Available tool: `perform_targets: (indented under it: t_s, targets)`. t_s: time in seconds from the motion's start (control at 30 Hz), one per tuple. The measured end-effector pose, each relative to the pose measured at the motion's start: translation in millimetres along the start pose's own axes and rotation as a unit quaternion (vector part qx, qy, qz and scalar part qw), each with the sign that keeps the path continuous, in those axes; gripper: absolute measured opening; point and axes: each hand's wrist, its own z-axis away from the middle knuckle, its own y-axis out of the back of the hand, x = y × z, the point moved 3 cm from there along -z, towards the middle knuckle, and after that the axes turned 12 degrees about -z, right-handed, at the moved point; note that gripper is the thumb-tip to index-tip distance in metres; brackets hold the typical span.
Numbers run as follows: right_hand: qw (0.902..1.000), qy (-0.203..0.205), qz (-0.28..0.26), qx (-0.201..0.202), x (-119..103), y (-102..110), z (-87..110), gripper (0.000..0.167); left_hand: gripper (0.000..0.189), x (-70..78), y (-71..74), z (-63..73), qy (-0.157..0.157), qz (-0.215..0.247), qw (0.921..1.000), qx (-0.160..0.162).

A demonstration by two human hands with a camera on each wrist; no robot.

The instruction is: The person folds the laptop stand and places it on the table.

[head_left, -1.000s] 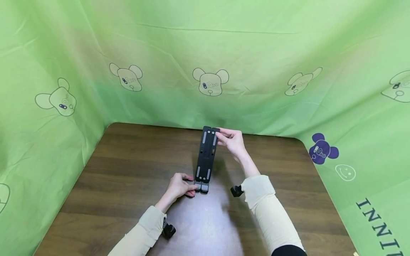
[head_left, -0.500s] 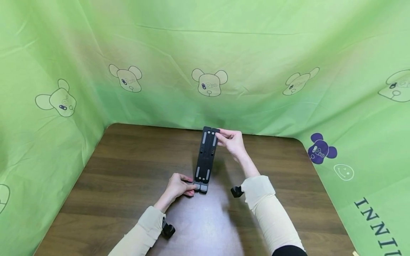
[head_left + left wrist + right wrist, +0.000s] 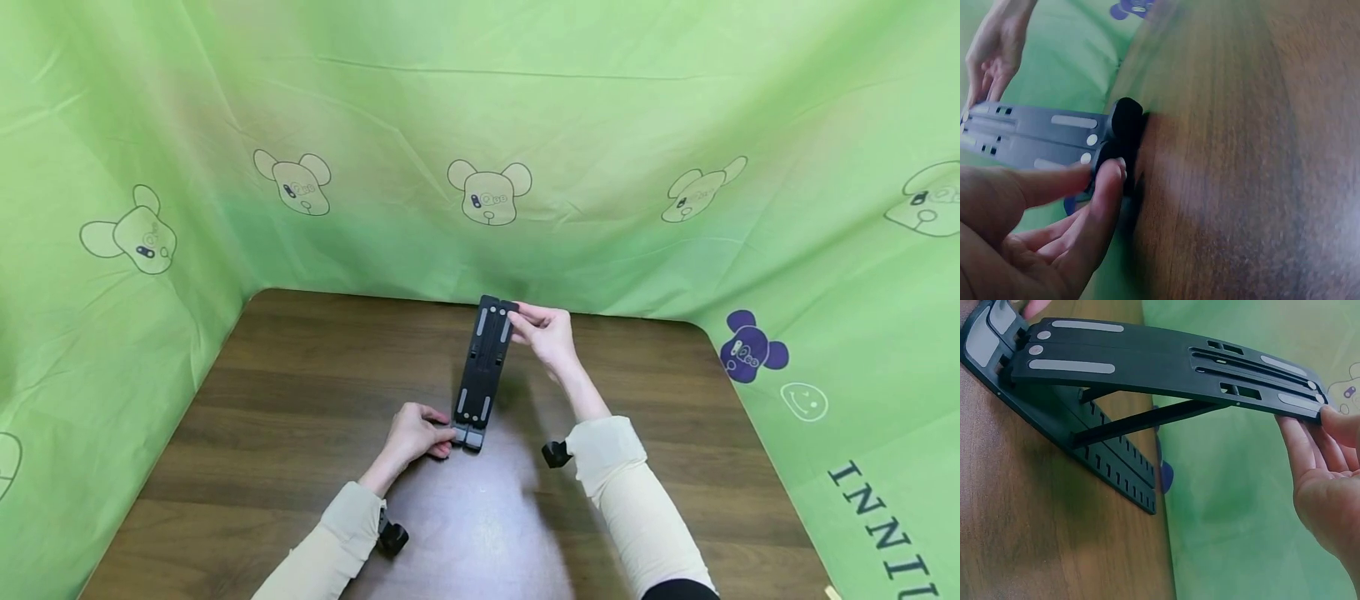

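A black folding laptop stand [image 3: 482, 367] with grey rubber pads is propped up in front of me, its top plate sloping upward away from me. The right wrist view shows its notched base [image 3: 1100, 459] on the wood and a support strut [image 3: 1154, 422] between base and top plate. My left hand [image 3: 411, 433] pinches the stand's lower front lip between thumb and fingers. At the raised far end, my right hand [image 3: 546, 337] holds the right corner, thumb on the plate and fingers beneath. In the left wrist view the rounded lip end [image 3: 1125, 122] stands close over the table.
The brown wooden table [image 3: 300, 375] has rounded far corners. Green cloth [image 3: 487, 100] printed with bear heads hangs around its back and sides, close behind the stand's raised end. Black cameras sit at the left wrist [image 3: 392, 537] and right wrist [image 3: 556, 454].
The stand has turned very slightly: its near end has shifted a little left and its far end a little right. Both hands keep their grip on it.
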Motion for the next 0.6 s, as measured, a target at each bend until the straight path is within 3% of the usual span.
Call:
perform_targets:
  t_s: [0.07,0.13,0.2,0.23,0.37,0.47,0.6]
  targets:
    - [1.0,0.001,0.001,0.0,0,0,0.2,0.038,0.028,3.1,1.8,-0.9,-0.044,-0.087,0.9945,0.039]
    - [1.0,0.002,0.002,0.0,0,0,0.3,0.038,0.029,7.5,3.0,-3.2,-0.089,-0.166,0.9785,0.085]
    - [1.0,0.003,0.002,-0.001,0,0,0.4,0.039,0.031,12.4,2.6,-7.9,-0.128,-0.204,0.963,0.121]
    - [1.0,0.004,0.0,0.0,0,0,0.9,0.039,0.031,14.6,2.1,-10.7,-0.144,-0.205,0.9591,0.131]
    - [1.0,0.004,0.0,0.0,-1,-1,3.2,0.038,0.028,18.5,-2.9,-23.4,-0.16,-0.118,0.9732,0.115]
    - [1.0,0.001,0.001,0.003,-1,-1,4.4,0.038,0.026,17.1,-6.3,-29.2,-0.133,-0.062,0.9836,0.105]
    - [1.0,0.002,-0.002,0.009,-2,0,5.5,0.038,0.025,16.3,-7.9,-31.8,-0.11,-0.027,0.9886,0.099]
